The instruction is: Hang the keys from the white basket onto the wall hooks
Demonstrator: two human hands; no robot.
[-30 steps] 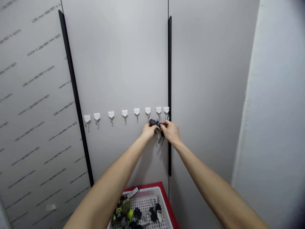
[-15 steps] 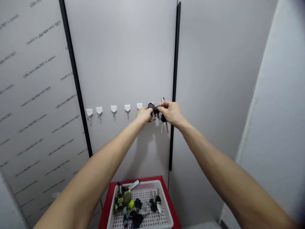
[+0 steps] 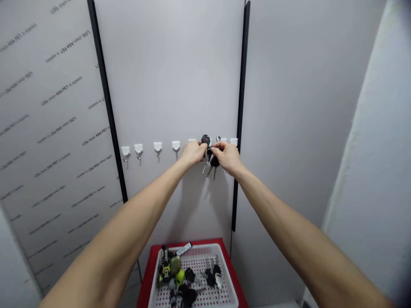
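Observation:
Both of my hands meet in front of the cabinet door, holding a bunch of keys (image 3: 214, 161) with black heads and a black fob at its top. My left hand (image 3: 194, 152) is closed on the bunch from the left, just below a white hook. Pinched on the same bunch from the right is my right hand (image 3: 227, 156). Silver key blades hang below the fingers. A metal clip (image 3: 218, 139) shows above them. Which hand grips which piece is partly hidden, as is the hook behind the keys.
White adhesive hooks (image 3: 157, 147) run in a row across the door, several to the left. Below, a white perforated basket (image 3: 229, 278) holds more keys and key fobs on a red stand (image 3: 146, 273). Black vertical strips (image 3: 243, 77) edge the door.
The view has shifted slightly, so the scene sits a little further right. My hands have drawn closer together, and the hanging keys have moved left between them.

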